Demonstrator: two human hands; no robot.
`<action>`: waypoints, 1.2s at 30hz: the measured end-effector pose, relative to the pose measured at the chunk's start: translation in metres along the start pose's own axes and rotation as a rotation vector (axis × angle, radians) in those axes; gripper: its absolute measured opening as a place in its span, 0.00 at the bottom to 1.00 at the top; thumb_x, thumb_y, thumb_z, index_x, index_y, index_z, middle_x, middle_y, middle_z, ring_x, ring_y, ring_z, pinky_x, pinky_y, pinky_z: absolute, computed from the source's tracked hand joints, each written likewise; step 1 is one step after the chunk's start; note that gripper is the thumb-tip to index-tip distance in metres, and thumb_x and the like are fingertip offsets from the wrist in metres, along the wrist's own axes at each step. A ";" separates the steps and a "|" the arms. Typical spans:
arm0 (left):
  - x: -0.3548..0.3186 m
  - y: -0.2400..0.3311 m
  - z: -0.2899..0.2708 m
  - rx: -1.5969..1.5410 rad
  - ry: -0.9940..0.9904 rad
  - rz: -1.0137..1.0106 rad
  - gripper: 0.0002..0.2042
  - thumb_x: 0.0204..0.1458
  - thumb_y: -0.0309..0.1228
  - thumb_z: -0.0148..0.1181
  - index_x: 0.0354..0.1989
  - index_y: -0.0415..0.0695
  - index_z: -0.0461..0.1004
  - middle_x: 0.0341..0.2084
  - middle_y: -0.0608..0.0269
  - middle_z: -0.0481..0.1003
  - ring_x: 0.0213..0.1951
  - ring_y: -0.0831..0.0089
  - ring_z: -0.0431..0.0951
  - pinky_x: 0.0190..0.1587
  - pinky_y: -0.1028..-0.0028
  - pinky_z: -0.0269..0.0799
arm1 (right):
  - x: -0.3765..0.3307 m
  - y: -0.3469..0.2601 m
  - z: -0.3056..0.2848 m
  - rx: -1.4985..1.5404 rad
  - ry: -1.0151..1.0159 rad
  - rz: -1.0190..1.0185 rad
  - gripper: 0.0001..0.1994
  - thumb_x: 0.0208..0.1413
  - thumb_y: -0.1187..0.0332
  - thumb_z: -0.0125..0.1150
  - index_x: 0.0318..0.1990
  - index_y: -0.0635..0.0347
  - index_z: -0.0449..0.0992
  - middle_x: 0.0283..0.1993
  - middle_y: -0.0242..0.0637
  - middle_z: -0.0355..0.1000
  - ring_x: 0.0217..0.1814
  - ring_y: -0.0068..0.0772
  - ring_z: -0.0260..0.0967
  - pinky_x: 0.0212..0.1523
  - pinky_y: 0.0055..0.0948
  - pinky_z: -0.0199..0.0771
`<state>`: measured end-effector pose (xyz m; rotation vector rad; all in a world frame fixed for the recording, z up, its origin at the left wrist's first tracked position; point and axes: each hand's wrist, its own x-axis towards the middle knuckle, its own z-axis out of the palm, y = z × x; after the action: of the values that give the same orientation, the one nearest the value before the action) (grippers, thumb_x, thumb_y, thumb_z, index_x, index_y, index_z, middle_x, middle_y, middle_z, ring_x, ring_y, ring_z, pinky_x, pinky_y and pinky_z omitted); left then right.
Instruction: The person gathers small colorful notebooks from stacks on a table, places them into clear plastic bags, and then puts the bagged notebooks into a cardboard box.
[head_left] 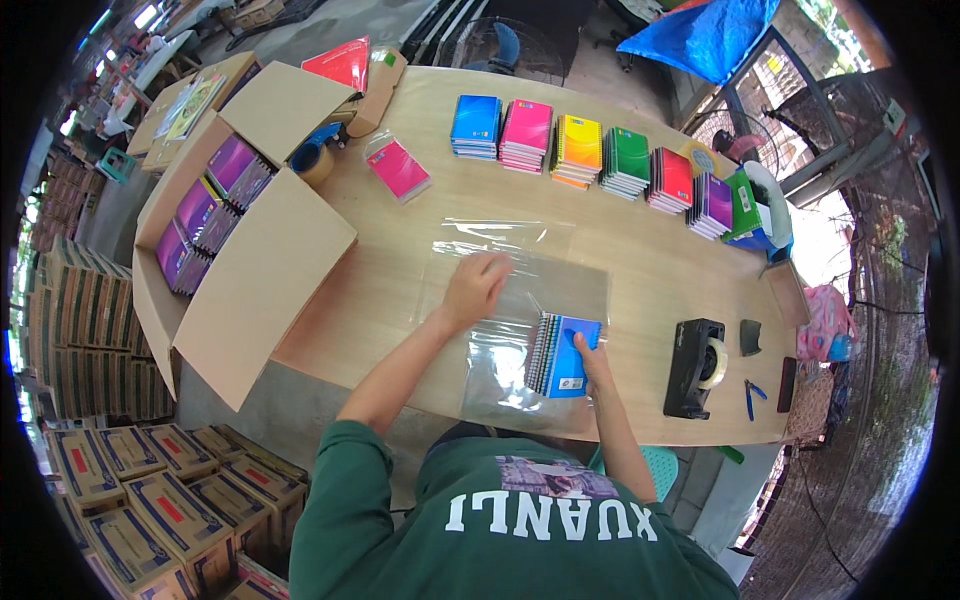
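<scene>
My right hand (pixel 596 366) grips a small stack of blue spiral notebooks (pixel 566 358), thumb on the top cover and fingers hidden at the side. The stack rests on clear plastic bags (pixel 500 385) spread at the middle of the table. Over the upper left part of the plastic, my left hand (pixel 478 288) is closed with its fingers curled; what they pinch, if anything, is hidden. A pink notebook pack (pixel 398 171) in clear wrap lies farther off. Along the far side stand stacks of blue (pixel 476 122), pink (pixel 526 132), yellow (pixel 578 146), green (pixel 626 158), red (pixel 670 176) and purple notebooks (pixel 710 202).
An open carton (pixel 268 290) of purple notebooks flanks the table's left edge. At right sit a black tape dispenser (pixel 690 370), blue-handled pliers (pixel 751 400) and a dark curved piece (pixel 750 337). Tape rolls (pixel 312 163) stand by the carton. Stacked boxes (pixel 180 500) fill the lower left floor.
</scene>
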<state>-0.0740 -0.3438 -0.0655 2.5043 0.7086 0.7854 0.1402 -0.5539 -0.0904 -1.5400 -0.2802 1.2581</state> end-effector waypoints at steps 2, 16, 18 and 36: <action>-0.047 0.016 0.009 0.005 -0.057 -0.031 0.19 0.48 0.31 0.63 0.50 0.47 0.73 0.54 0.54 0.71 0.55 0.55 0.69 0.56 0.54 0.63 | -0.002 -0.006 0.001 -0.035 -0.047 0.072 0.39 0.46 0.44 0.73 0.56 0.65 0.70 0.50 0.43 0.74 0.50 0.37 0.74 0.50 0.38 0.76; -0.136 0.112 0.002 0.078 -0.140 -0.357 0.29 0.42 0.39 0.69 0.55 0.51 0.69 0.55 0.64 0.68 0.60 0.65 0.64 0.64 0.49 0.50 | 0.041 -0.100 0.056 -1.411 -0.645 -0.317 0.45 0.23 0.40 0.79 0.49 0.63 0.74 0.45 0.51 0.77 0.50 0.54 0.75 0.49 0.45 0.74; -0.142 0.115 0.004 0.100 -0.145 -0.398 0.29 0.42 0.39 0.69 0.55 0.52 0.70 0.55 0.65 0.67 0.61 0.66 0.64 0.64 0.47 0.49 | 0.048 -0.103 0.065 -1.401 -0.718 -0.279 0.45 0.23 0.40 0.79 0.49 0.63 0.74 0.44 0.53 0.77 0.49 0.54 0.75 0.48 0.45 0.75; -0.130 0.109 0.044 -0.521 0.158 -0.700 0.32 0.37 0.22 0.57 0.59 0.36 0.66 0.59 0.43 0.57 0.59 0.48 0.63 0.60 0.60 0.63 | 0.002 -0.026 -0.039 -0.714 0.020 -0.251 0.28 0.58 0.43 0.59 0.44 0.64 0.76 0.36 0.41 0.74 0.38 0.33 0.73 0.38 0.31 0.75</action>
<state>-0.1025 -0.5148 -0.0935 1.5835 1.1647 0.7692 0.1833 -0.5649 -0.0756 -2.0290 -0.9573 0.9843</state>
